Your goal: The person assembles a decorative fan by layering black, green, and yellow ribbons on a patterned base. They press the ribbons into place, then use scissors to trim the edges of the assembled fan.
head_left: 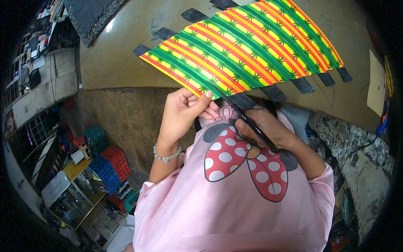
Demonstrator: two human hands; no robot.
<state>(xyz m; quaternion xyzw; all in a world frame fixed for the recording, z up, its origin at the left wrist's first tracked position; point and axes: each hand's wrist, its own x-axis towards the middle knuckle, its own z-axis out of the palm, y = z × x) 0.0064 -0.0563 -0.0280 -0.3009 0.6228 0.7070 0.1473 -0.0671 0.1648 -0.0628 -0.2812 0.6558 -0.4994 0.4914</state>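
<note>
A wide sheet with red, yellow and green stripes and dark leaf prints (252,50) lies across the table, its near edge reaching toward me. My left hand (184,110) pinches its near left edge, thumb on top and fingers curled beneath. Black scissors (254,127) are gripped in my right hand (270,128); their blades lie along the sheet's near corner, just right of my left thumb. Several black woven strips (304,85) stick out from under the sheet along its near and far edges. How far the blades have cut in is hard to see.
The brown table (126,54) bears a dark slab (90,19) at its far left. A pale flat piece (375,84) lies at the right edge. Blue crates (105,172), red crates (116,163) and a small wooden table (77,168) stand lower left.
</note>
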